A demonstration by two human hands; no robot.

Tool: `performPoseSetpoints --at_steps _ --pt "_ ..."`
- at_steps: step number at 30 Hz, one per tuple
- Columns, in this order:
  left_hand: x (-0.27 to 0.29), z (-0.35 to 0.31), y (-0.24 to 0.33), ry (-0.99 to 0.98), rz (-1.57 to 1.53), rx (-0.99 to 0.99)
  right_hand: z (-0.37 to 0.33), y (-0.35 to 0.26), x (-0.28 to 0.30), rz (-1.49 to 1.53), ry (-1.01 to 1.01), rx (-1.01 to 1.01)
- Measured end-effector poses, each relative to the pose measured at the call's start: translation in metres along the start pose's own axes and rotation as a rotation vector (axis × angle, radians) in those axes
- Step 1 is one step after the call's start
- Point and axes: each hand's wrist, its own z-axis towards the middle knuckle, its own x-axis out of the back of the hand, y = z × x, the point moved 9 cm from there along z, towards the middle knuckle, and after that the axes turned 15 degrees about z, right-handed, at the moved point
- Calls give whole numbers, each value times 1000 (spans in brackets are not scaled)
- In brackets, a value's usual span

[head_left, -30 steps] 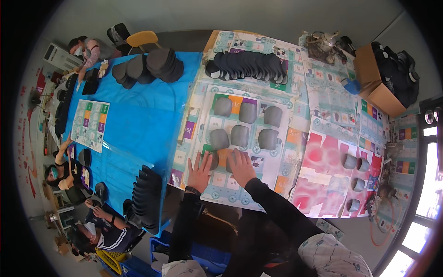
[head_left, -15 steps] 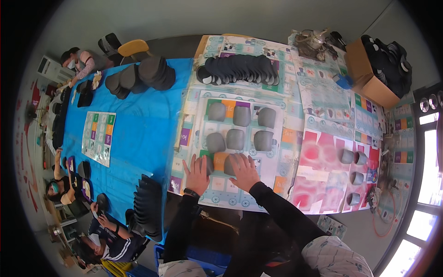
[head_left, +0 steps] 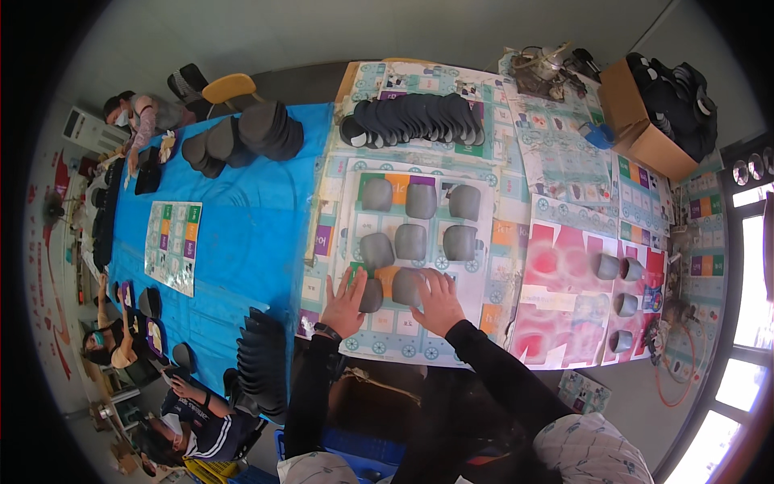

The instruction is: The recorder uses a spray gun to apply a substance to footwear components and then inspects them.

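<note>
Box [head_left: 631,111] held dark pieces [head_left: 676,105]; on the papered table [head_left: 498,194] lay an overlapping black row [head_left: 415,119]; your left hand [head_left: 345,309] and right hand [head_left: 441,306], both spread, touched two grey pieces [head_left: 371,297]

Left grip [head_left: 345,311] and right grip [head_left: 440,305] at two curved grey pieces [head_left: 404,288], blue tabletop [head_left: 242,226] alongside

A table covered in blue plastic sheeting [head_left: 234,194] on the left, an open brown cardboard box [head_left: 626,105] at the far right.
A white printed sheet with coloured blocks [head_left: 171,246] lies on the blue cover; a yellow chair with a curved backrest [head_left: 229,85] stands beyond the far edge. Black curved pieces [head_left: 673,105] fill the box, near a small blue object [head_left: 597,135].
</note>
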Motion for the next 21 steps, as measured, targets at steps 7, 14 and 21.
performPoseSetpoints --at_steps 7,14,21 --pt "-8 -25 -22 108 90 441 -16 6 28 80 68 28" --pt "-98 -52 -6 209 -89 871 -80 71 121 3 230 -62" --pt "-35 -52 123 392 -11 997 -213 201 249 -22 435 -446"
